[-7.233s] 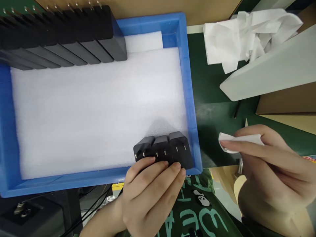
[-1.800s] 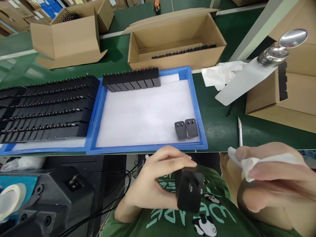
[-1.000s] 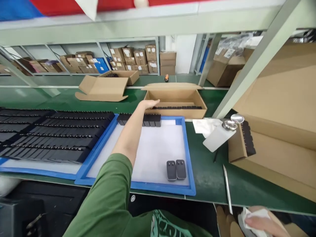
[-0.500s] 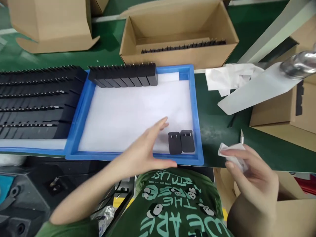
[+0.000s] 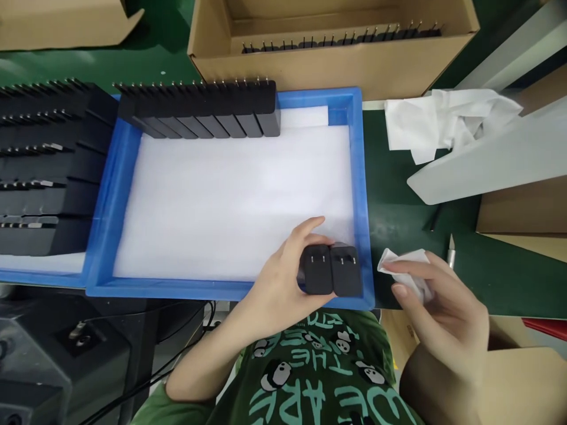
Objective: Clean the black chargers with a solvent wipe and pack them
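Note:
Two black plug-in power adapters point(image 5: 318, 271) stand side by side, prongs up, at the near right corner of a blue tray point(image 5: 364, 195). Around them curls my left hand point(image 5: 283, 277), its thumb on the near side and its fingers behind, closed on the pair. Whether they touch the tray liner, I cannot tell. Off to the right of the tray, my right hand point(image 5: 447, 313) pinches a folded white cloth point(image 5: 410, 268) between thumb and fingers. Along the tray's far side runs a row of similar black adapters point(image 5: 199, 109), prongs upward.
Rows of black adapters point(image 5: 39, 171) fill another tray at left. Behind stands a cardboard box point(image 5: 332, 71) holding more. To the right are crumpled white cloths point(image 5: 443, 121), a pale flat blade-like piece point(image 5: 487, 162) jutting over the green table, and a craft knife point(image 5: 451, 254) near my right hand.
My left hand has moved right and closed around the two adapters. The right hand still holds the cloth beside the tray. The view has shifted closer to the tray.

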Tool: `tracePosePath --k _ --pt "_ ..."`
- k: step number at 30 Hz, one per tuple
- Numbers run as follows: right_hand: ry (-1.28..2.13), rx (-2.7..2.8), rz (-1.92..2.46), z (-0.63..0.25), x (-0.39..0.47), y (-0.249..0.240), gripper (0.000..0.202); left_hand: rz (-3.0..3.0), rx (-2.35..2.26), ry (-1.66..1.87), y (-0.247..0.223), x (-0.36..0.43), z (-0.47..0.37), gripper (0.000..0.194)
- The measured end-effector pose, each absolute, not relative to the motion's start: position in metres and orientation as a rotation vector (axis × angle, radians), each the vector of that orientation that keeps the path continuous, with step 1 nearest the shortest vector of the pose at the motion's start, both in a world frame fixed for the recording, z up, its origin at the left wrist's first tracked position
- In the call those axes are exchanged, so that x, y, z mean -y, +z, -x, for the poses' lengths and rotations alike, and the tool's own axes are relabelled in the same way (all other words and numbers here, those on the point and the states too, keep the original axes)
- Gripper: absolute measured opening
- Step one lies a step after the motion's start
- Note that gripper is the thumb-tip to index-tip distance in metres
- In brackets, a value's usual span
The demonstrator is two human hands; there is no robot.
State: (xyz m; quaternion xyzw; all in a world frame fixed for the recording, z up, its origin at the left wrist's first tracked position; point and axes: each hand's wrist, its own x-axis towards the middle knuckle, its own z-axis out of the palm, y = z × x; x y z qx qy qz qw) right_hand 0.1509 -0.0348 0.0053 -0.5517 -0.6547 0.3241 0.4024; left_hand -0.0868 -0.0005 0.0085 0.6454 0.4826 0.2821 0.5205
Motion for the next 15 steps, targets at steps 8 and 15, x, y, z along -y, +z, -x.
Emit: tracePosePath --k 8,15 --pt "0.896 1.684 1.402 -0.148 0.032 0.01 0.024 -1.621 -1.066 0.751 0.006 0.008 0.093 0.092" --pt "0.922 1.663 1.393 -0.139 0.032 0.01 0.028 -1.592 -1.1 0.711 0.006 0.008 0.092 0.096"
